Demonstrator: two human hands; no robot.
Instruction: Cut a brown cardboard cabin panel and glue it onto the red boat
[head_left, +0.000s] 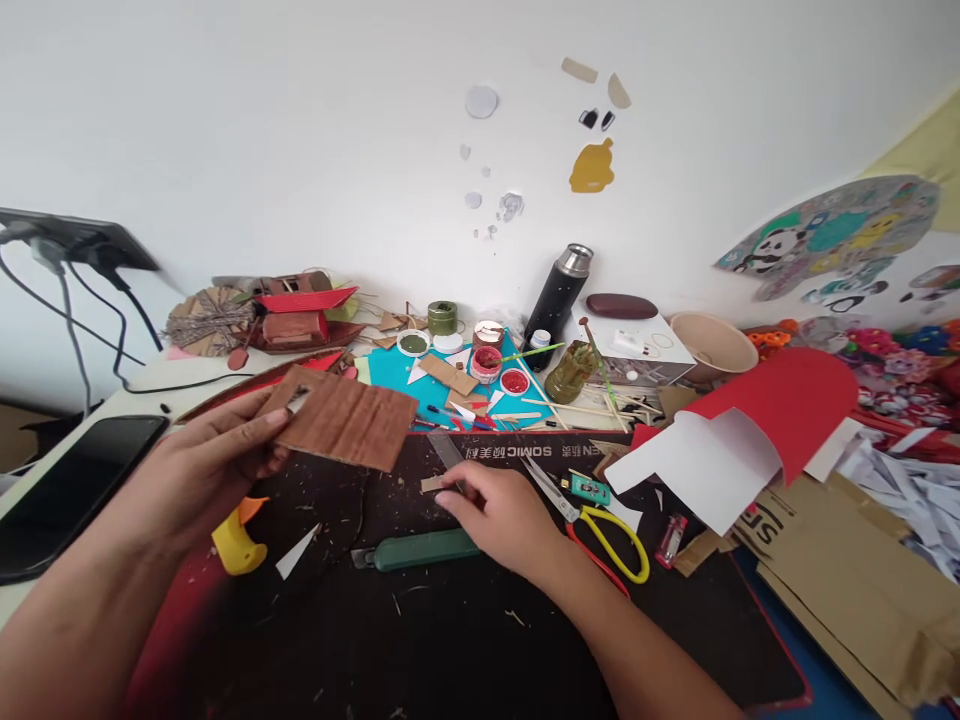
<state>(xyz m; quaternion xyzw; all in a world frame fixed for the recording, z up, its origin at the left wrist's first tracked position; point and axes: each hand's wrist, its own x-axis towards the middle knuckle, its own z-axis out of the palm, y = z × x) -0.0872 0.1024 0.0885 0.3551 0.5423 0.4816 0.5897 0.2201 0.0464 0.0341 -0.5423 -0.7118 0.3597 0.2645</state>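
Note:
My left hand [232,445] grips a brown-painted piece of corrugated cardboard [349,415] by its left end, thumb on top, raised over the dark mat. A small slot or mark shows near the thumb. My right hand [502,515] is pinched around a small strip of cardboard [432,484] just above the mat. Below it lies a green-handled utility knife [424,549], its blade end pointing left. A metal ruler [446,450] lies partly behind the right hand. Scissors [592,520] with yellow and red handles rest to the right.
Paint pots [486,364], brushes and cardboard scraps cover a blue sheet [375,368] at the back. A black thermos [556,295] stands behind. Rolled red paper [795,405] and flat cardboard [855,590] lie right; a phone [79,495] and a yellow tool [238,540] lie left.

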